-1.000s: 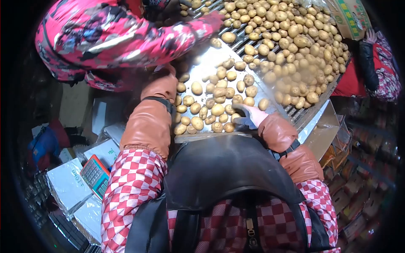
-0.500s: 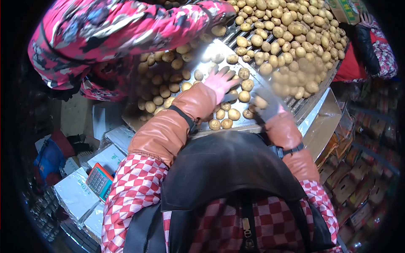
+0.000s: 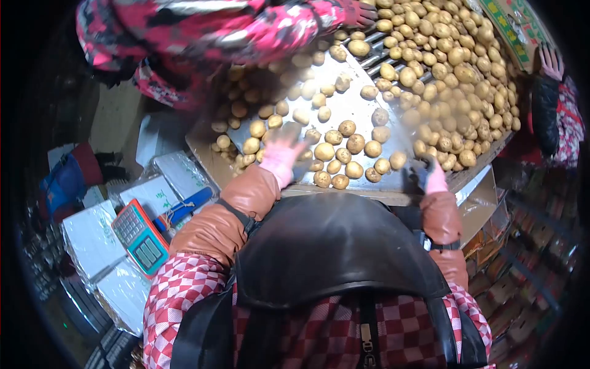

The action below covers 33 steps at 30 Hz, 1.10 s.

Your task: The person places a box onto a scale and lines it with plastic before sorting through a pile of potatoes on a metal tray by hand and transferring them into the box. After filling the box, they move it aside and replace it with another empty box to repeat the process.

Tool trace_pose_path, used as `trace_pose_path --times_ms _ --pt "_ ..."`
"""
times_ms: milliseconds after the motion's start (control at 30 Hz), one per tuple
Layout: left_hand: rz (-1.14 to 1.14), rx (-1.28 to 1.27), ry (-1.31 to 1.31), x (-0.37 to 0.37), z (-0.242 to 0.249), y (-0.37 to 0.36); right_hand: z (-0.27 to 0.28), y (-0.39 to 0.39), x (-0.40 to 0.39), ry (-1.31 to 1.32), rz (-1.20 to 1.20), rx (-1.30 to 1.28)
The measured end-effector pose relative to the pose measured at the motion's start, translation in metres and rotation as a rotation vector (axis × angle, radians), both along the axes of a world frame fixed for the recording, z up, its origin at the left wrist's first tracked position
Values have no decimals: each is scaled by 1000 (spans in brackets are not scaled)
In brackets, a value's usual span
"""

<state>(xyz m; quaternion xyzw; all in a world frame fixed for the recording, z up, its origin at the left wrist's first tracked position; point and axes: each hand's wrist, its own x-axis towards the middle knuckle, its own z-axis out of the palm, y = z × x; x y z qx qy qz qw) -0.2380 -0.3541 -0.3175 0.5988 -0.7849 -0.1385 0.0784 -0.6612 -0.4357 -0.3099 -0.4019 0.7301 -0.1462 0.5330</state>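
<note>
My left hand [image 3: 283,154], in a pink glove, is spread and blurred over the small potatoes [image 3: 335,154] at the near left of the metal sorting tray [image 3: 359,92]. My right hand [image 3: 427,174], in a dark and pink glove, is at the tray's near right edge, next to a potato [image 3: 397,160]. Its fingers are blurred, and whether it holds anything does not show. Both forearms wear brown sleeve covers.
Beyond the tray, a large pile of potatoes [image 3: 448,55] lies on a roller bed. A co-worker in a pink patterned jacket [image 3: 203,27] leans in at top left; another person's gloved hand [image 3: 550,61] is at right. A scale [image 3: 140,240] and white packages [image 3: 92,240] are at lower left.
My left hand pulled back from the middle of the tray to its near left. My right hand dropped to the near right edge. More potatoes now lie at the tray's left.
</note>
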Motion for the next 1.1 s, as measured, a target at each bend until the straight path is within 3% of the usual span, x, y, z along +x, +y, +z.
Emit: trace_pose_path --times_ms 33,67,100,167,267,333,400,433,500,533,567,600,667,700,733,767,800,867,933,1000,1067,1100 --pt "-83 4 42 3 3 6 -14 -5 21 5 85 -41" --pt "-168 6 82 8 5 12 4 -20 42 233 318 -63" --pt "-147 2 77 16 3 19 4 -27 46 270 383 -115" --pt "185 -25 73 33 -6 39 -5 -33 39 307 456 -161" --pt "432 48 23 52 -13 54 -50 -38 27 347 739 -186" --pt "473 -72 12 50 -5 27 10 -44 96 439 906 -16" --pt "450 -193 61 36 27 -21 16 -45 126 271 1049 29" --pt "380 -241 101 34 29 -50 -2 -38 131 203 1080 -103" --pt "409 -113 204 33 22 -110 -8 -45 149 20 1204 -40" --pt "421 -51 96 38 17 -145 -5 -46 158 -74 1225 -57" --pt "433 -165 27 40 13 -169 3 -51 158 -118 1241 -65" --pt "439 -167 23 40 -3 -190 2 -53 155 -166 1203 -60" --pt "772 223 411 36 -48 -211 -10 -55 145 -355 1003 41" --pt "772 237 411 29 -39 -203 -19 -55 136 -473 885 82" --pt "583 122 152 16 -30 -187 -27 -55 126 -587 760 121" --pt "376 -9 -104 6 -17 -174 -5 -60 131 -386 833 25" --pt "375 199 -71 2 -18 -155 -9 -63 128 -390 813 25" --pt "219 -18 -15 8 -7 -99 -16 -56 112 -606 538 -6" --pt "162 14 -30 34 -9 -74 -14 -62 114 -575 377 -66" --pt "291 218 134 68 -19 -61 -13 -73 119 -476 366 -116" --pt "555 99 -16 92 16 -86 -20 -82 127 -473 344 -126" --pt "617 -40 -161 121 -3 -105 -21 -86 134 -409 406 -246"
